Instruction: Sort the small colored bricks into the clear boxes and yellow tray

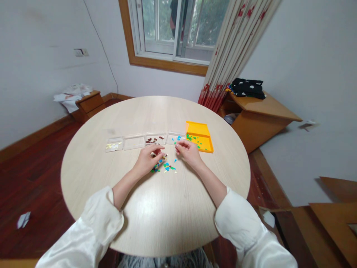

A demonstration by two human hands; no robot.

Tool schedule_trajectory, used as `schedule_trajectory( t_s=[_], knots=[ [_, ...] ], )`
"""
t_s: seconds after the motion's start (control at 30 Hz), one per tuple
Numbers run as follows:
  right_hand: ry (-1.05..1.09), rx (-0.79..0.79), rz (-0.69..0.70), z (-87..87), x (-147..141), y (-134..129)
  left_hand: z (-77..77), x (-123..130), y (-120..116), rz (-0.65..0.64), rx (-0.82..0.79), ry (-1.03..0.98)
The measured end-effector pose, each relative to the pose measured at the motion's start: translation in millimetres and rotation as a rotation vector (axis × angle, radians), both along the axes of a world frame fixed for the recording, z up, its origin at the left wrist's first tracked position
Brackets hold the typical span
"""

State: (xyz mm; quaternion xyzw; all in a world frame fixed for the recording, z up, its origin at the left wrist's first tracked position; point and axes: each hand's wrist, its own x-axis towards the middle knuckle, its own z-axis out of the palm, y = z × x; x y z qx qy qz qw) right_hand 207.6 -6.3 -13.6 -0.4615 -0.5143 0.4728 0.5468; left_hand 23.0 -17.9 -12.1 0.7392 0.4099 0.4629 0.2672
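Note:
Small blue, green, brown and yellow pieces (167,166) lie in a loose pile on the round table (164,216). Over the pile's left side is my left hand (147,160), its fingers curved and thumb near the pieces; whether it holds one is too small to tell. My right hand (188,152) is pinched in front of the clear box with blue pieces (177,137); what its fingertips hold, if anything, cannot be made out. A clear box of brown pieces (155,139) sits left of that, and an open yellow box (205,143) with green pieces is on the right.
Further left on the table are a clear box without visible pieces (134,142) and one with pale yellow pieces (114,145). Beyond the table stand a wooden cabinet (262,111) with dark cloth on top, a curtain (225,52) and a small wooden stand with papers (92,104).

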Motion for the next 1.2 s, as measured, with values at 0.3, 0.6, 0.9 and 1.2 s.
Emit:
schedule_trajectory(
  t_s=[0.3,0.6,0.9,1.2],
  knots=[
    [0.023,0.2,-0.488,10.0,61,19,-2.8,-1,1,0.075,-0.002,-0.02],
    [0.091,0.187,-0.561,6.1,65,22,1.3,-2,1,0.103,-0.036,-0.035],
    [0.138,0.208,-0.595,7.2,67,23,0.7,-2,0,0.103,-0.025,-0.042],
    [0.205,0.181,-0.707,2.0,73,27,0.2,-2,0,0.106,-0.015,-0.046]
  ],
)
